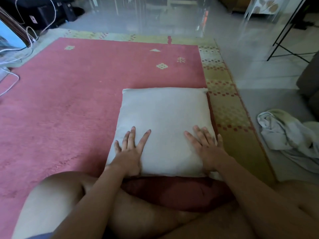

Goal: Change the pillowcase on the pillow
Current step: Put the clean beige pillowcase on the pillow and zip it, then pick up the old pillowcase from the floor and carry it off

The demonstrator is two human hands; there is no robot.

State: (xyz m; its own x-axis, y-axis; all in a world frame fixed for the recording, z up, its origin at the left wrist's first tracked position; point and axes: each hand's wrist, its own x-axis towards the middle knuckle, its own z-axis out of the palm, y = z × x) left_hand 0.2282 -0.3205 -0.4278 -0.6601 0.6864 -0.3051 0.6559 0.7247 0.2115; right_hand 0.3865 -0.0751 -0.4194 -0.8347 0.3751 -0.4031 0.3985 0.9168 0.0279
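Rug, pink with a yellow patterned border, carries everything. The pillow lies flat on it near its right edge, just in front of the seated person. Whether the pillow is bare or in a plain pale cover I cannot tell. A dark red cloth lies under its near edge and runs back toward the person; it is likely one of the two cases.

My reading is that the job sits between covers, with the pillow being squared up. The next move would be to find the open mouth of the red cloth and feed a pillow corner in, which calls for a pinch rather than flat palms.

A crumpled pale cloth lies on the grey floor to the right, well apart from the pillow, and is perhaps the discarded case. Both hands are released. The left hand and right hand press flat, fingers spread, on the pillow's near corners. White cables lie far left, out of the way.
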